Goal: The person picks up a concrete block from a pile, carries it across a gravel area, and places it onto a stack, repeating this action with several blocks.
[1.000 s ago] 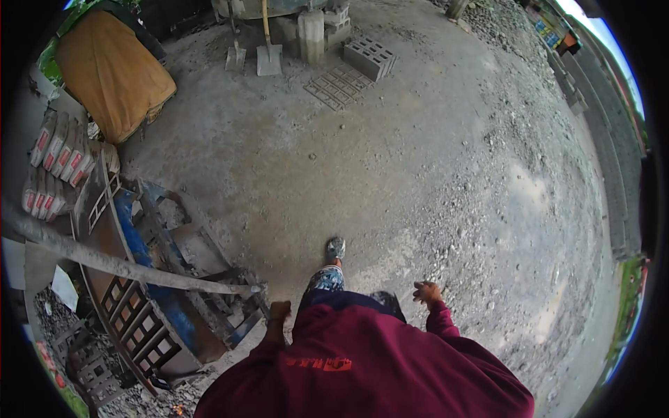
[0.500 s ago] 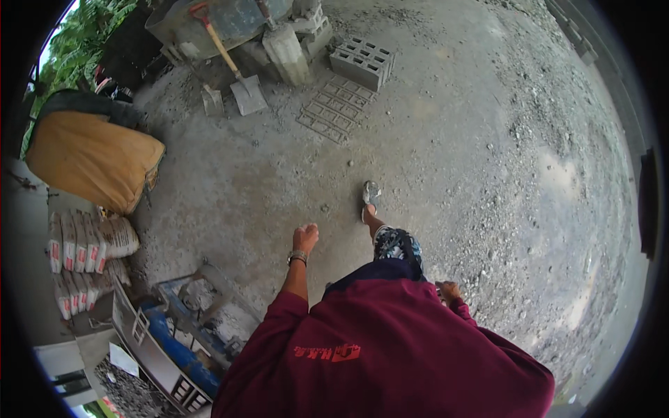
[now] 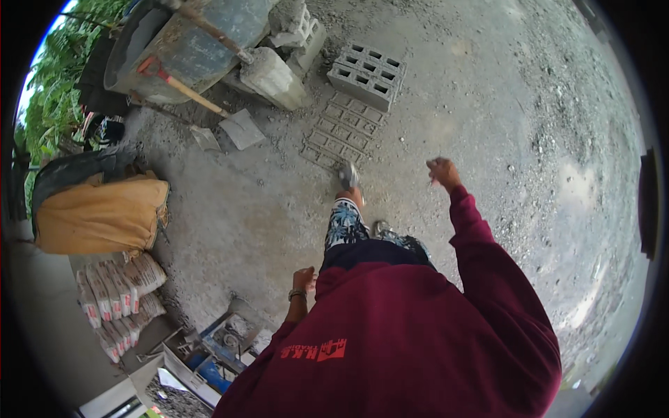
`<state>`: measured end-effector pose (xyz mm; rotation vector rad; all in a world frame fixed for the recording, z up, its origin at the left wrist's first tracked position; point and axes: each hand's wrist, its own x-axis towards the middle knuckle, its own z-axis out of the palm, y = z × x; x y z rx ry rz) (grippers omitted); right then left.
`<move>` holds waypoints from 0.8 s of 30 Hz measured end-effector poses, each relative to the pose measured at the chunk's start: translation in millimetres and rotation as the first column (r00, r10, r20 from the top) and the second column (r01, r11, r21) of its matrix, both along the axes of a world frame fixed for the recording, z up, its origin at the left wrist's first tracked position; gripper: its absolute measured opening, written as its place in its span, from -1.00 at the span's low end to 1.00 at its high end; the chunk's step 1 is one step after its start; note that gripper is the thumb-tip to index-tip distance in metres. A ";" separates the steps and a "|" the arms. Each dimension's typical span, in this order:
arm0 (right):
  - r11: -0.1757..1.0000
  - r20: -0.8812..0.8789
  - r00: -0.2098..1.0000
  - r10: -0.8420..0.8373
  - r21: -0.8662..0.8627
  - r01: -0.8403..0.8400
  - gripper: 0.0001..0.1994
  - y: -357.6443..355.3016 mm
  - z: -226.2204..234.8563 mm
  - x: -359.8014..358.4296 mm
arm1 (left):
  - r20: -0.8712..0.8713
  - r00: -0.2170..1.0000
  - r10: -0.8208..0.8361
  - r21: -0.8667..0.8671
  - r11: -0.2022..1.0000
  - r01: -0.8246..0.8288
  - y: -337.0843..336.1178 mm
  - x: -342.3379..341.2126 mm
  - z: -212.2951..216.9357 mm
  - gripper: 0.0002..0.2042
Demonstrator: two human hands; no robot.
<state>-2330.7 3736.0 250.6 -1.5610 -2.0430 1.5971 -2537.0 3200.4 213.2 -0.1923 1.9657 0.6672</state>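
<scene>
My left hand (image 3: 304, 280), a watch on its wrist, hangs beside my hip, fingers curled in and nothing seen in them. Swung forward over the ground, my right hand (image 3: 443, 173) has its fingers loosely bent and somewhat apart, holding nothing visible. Neither hand touches an object. Ahead of my front foot, a grey block of hollow concrete blocks (image 3: 367, 75) stands on the concrete ground. Between it and my shoe lie rows of block-shaped mortar imprints (image 3: 343, 132). To the left of these, a shovel with a red grip (image 3: 240, 130) leans against a large metal drum (image 3: 202, 52).
Another mortar-crusted shovel (image 3: 272, 73) rests by the drum. At left are an orange-brown tarp-covered heap (image 3: 104, 214) and stacked cement sacks (image 3: 122, 289). A blue-framed machine (image 3: 226, 338) stands at lower left. Loose gravel (image 3: 529, 181) covers the ground on my right.
I have stepped forward, nearer the concrete blocks and imprints. My right hand has swung forward and my left hand back toward my hip; the sacks and tarp sit lower in view.
</scene>
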 end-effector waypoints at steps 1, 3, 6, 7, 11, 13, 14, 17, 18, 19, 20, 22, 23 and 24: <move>0.999 -0.078 0.996 -0.033 -0.016 0.032 -0.60 25.1 3.4 -31.2 | 0.017 1.000 -0.017 0.010 1.000 0.016 22.7 -22.9 -4.2 -0.64; 0.998 -0.057 0.996 -0.067 -0.009 0.066 -0.60 68.0 -1.1 -86.3 | 0.056 0.997 -0.045 0.035 0.998 0.043 77.0 -69.7 -19.6 -0.62; 0.995 -0.040 0.995 -0.093 -0.042 0.092 -0.62 125.4 -35.3 -136.0 | 0.078 0.995 -0.067 -0.006 0.998 0.068 180.6 -159.8 -48.1 -0.64; 0.994 -0.012 0.996 -0.094 -0.060 0.093 -0.64 141.0 -61.9 -136.8 | 0.073 0.985 -0.155 -0.008 0.988 0.156 220.7 -193.7 -57.6 -0.65; 0.983 0.188 0.982 -0.006 -0.177 0.040 -0.59 180.7 -128.8 -203.7 | -0.394 0.565 -0.725 -0.065 0.635 0.770 334.0 -346.2 -132.0 -0.68; 0.972 0.378 0.924 0.059 -0.234 0.033 -0.57 211.8 -171.2 -200.9 | -0.465 0.664 -0.586 0.128 0.698 0.705 451.6 -393.6 -144.2 -0.64; 0.977 0.418 0.908 0.020 -0.200 0.070 -0.52 221.5 -193.9 -194.5 | -0.504 0.583 -0.637 0.108 0.624 0.774 520.3 -402.7 -142.9 -0.62; 0.999 0.389 0.921 -0.034 -0.014 0.043 -0.47 258.8 -249.2 -245.3 | -0.415 0.601 -0.684 0.073 0.633 0.771 644.3 -454.3 -168.4 -0.53; 0.999 0.387 0.921 -0.047 -0.007 0.053 -0.44 272.6 -268.6 -264.1 | -0.415 0.616 -0.669 0.054 0.658 0.751 671.0 -472.4 -188.3 -0.48; 0.998 0.379 0.923 -0.057 0.002 0.061 -0.42 287.6 -288.4 -285.4 | -0.421 0.631 -0.652 0.033 0.684 0.728 695.7 -491.0 -211.6 -0.42; 0.992 0.386 0.919 -0.086 -0.049 0.114 -0.39 299.3 -301.2 -315.0 | -0.457 0.621 -0.637 0.011 0.694 0.720 713.4 -515.2 -235.5 -0.36; 0.984 0.433 0.891 -0.138 -0.046 0.175 -0.33 315.2 -351.0 -322.9 | -0.435 0.614 -0.659 -0.010 0.685 0.729 769.3 -524.2 -281.4 -0.25; 0.981 0.442 0.881 -0.170 -0.009 0.194 -0.30 322.7 -375.2 -321.4 | -0.397 0.612 -0.684 -0.034 0.677 0.735 803.3 -523.0 -299.1 -0.19; 0.970 0.423 0.880 -0.215 -0.011 0.242 -0.29 329.9 -399.8 -327.3 | -0.405 0.568 -0.717 -0.075 0.645 0.761 821.2 -529.9 -323.2 -0.16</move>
